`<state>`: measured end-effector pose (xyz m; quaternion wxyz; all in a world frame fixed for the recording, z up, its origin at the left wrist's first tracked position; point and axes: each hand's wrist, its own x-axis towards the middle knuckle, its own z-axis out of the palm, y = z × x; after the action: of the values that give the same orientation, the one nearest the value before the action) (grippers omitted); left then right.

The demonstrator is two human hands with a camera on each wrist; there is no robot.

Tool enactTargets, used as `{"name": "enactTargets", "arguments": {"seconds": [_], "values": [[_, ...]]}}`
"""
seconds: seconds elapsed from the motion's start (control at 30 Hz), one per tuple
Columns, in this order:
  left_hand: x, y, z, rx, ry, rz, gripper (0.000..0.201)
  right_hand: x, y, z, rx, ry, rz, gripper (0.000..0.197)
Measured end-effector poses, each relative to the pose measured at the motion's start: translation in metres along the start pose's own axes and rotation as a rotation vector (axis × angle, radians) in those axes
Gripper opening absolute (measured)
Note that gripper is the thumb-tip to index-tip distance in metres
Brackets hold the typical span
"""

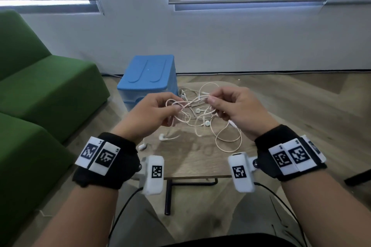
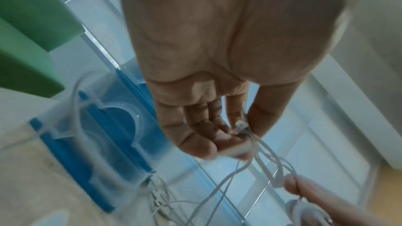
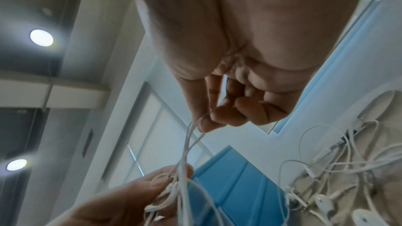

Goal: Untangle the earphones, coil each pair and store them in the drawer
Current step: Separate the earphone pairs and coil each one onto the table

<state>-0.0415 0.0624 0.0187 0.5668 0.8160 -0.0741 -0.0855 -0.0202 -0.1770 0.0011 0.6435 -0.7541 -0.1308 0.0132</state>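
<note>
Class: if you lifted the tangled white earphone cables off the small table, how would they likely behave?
Probably floppy: the earphone cables sag in loose loops between the left hand and right hand. Likely light, since fingertip pinches hold them. Crossed strands suggest neighbours would drag along.

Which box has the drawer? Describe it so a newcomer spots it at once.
Start at the small wooden table in front of the green sofa. At its far left corner, by the tangle of white earphones, stands the blue plastic drawer box. It is the only blue thing there, with two long grooves in its lid.
</note>
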Motion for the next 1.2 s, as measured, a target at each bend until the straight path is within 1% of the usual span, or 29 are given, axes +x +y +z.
{"name": "enactTargets", "arguments": {"seconds": [0.1,0.17,0.3,0.4,0.47,0.6,0.73,0.8,0.87,0.9,0.97,1.03,1.1,1.2], "values": [[-0.003,0.013,0.003,-0.155,0.017,0.03,0.027,-0.003,-0.005,-0.005,0.123,0.046,0.012,0.012],[-0.004,0.018,0.005,-0.195,0.03,0.061,0.031,-0.003,-0.007,-0.008,0.156,0.059,0.019,0.014],[-0.002,0.023,0.004,-0.195,0.106,0.096,0.03,-0.004,-0.007,-0.015,0.111,0.1,0.023,0.013],[-0.001,0.022,-0.003,-0.215,0.164,0.094,0.029,-0.005,-0.003,-0.023,0.138,0.188,0.039,0.014],[-0.002,0.021,-0.007,-0.242,0.173,0.087,0.03,-0.004,-0.001,-0.027,0.148,0.238,0.046,0.017],[-0.006,0.021,-0.005,-0.272,0.136,0.097,0.032,-0.002,0.001,-0.029,0.055,0.318,0.035,0.016],[-0.01,0.019,-0.001,-0.343,0.133,0.114,0.035,0.001,0.004,-0.025,-0.145,0.366,0.043,0.016],[-0.012,0.018,0.001,-0.384,0.146,0.121,0.037,-0.001,0.001,-0.021,-0.208,0.38,0.035,0.014],[-0.013,0.016,0.005,-0.411,0.157,0.132,0.039,-0.004,-0.005,-0.013,-0.192,0.349,-0.016,0.013],[-0.013,0.016,0.008,-0.421,0.162,0.137,0.039,-0.006,-0.01,-0.008,-0.161,0.301,-0.049,0.013],[-0.015,0.016,0.012,-0.439,0.166,0.148,0.038,-0.011,-0.019,0.003,-0.111,0.157,-0.103,0.012],[-0.017,0.017,0.015,-0.451,0.167,0.162,0.039,-0.014,-0.023,0.014,-0.092,0.04,-0.13,0.006],[-0.02,0.017,0.017,-0.468,0.175,0.174,0.039,-0.015,-0.022,0.024,-0.077,-0.005,-0.122,0.004],[-0.024,0.015,0.019,-0.485,0.18,0.182,0.04,-0.018,-0.018,0.033,-0.059,-0.003,-0.094,0.007]]}}
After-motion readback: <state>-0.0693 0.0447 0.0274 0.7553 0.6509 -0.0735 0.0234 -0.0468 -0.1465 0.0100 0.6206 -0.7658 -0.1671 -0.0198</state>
